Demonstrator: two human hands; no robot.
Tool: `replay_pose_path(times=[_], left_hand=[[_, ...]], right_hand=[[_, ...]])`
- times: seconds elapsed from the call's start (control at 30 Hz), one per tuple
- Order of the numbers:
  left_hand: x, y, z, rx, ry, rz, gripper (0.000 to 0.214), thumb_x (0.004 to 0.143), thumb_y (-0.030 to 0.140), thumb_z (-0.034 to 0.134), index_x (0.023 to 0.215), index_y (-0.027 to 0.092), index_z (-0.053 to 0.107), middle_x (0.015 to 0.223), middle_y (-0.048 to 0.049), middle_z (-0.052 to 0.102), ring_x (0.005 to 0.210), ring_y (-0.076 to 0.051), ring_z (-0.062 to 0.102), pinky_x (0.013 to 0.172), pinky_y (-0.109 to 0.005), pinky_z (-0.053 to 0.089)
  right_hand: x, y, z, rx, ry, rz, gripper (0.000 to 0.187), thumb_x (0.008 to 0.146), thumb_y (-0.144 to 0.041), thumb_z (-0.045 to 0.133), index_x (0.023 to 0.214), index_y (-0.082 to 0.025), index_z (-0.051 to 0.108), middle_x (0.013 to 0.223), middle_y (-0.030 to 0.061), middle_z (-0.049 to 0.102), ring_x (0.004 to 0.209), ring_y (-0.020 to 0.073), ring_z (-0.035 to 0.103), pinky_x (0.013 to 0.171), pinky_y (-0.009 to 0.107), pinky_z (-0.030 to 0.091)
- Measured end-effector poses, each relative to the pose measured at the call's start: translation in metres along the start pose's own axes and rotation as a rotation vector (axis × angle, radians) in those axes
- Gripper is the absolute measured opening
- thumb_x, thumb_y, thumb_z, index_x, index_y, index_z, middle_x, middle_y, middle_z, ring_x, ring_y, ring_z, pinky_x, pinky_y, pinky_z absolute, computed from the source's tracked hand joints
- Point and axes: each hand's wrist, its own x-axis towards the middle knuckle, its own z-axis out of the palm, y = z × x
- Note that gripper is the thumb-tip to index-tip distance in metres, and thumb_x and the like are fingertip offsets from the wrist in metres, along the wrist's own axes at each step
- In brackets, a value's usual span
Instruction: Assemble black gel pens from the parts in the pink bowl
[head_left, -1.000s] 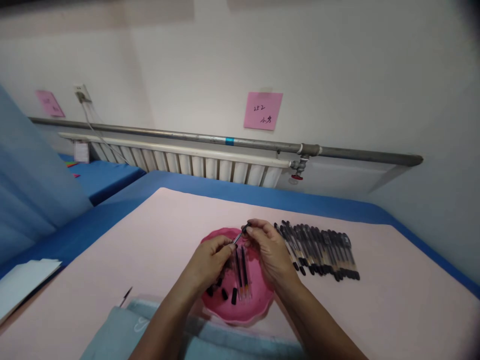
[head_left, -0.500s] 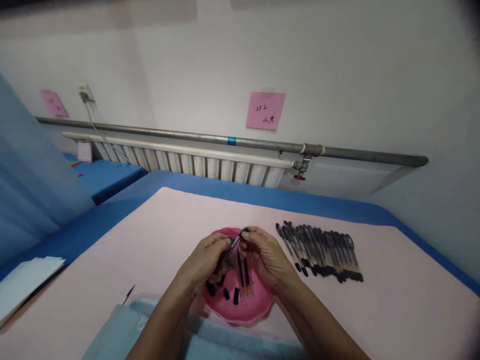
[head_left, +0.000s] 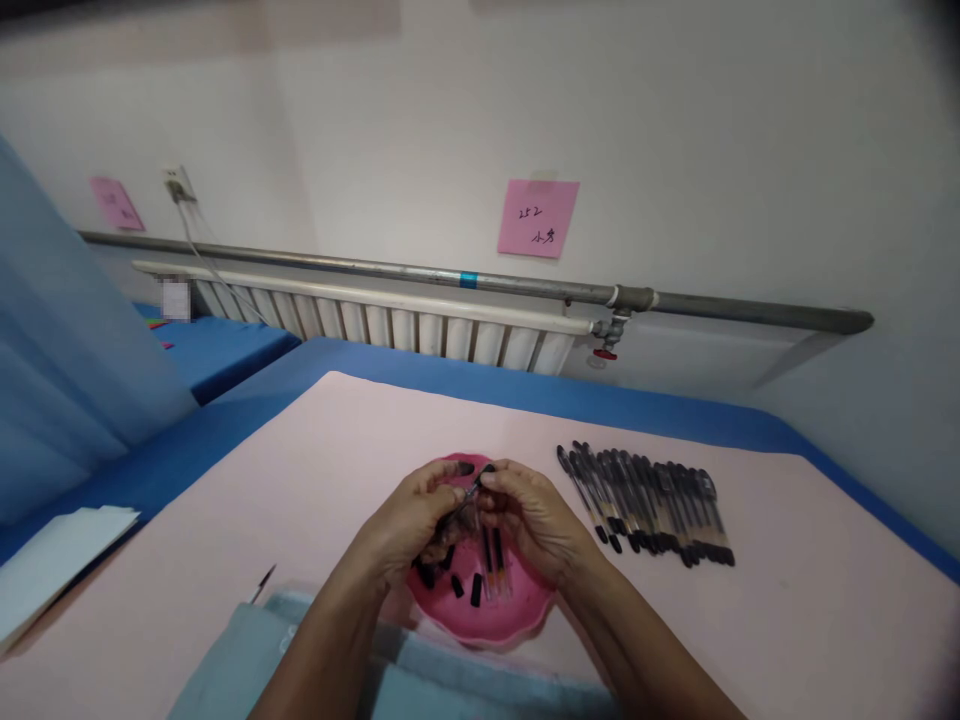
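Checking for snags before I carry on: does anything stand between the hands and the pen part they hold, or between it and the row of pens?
Nothing visible on the first: left hand and right hand both pinch the pen part. Towards the row of pens, the right hand itself stands in between, fingers over the pink bowl.

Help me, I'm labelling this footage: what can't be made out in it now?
In the head view:
Slim piece: its full length, covered by the left hand and right hand.
Dark pieces in the pink bowl: their number, partly hidden by the left hand.
Row of pens: exact count, lost in overlap.
White sheets: their full outline, cut off by the left edge.
Far-left pink note: its writing, too small and blurred.
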Motion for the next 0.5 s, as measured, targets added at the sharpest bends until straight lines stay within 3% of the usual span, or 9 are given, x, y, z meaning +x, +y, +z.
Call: replay_pose_path(times=[0.5], left_hand=[[-0.001,0.002,0.003,-0.038,0.012,0.051,0.038,0.071,0.026,0.059,0.107,0.018,0.053,0.045,0.008,0.043,0.031,-0.004,0.028,0.031,-0.014,0.016]], right_hand=[[-0.005,0.009,0.01,0.014,-0.027,-0.014,0.014,0.058,-0.021,0.07,0.067,-0.016,0.059,0.058,-0.003,0.059,0.054,0.0105,0.051,0.054,0.024,0.041]])
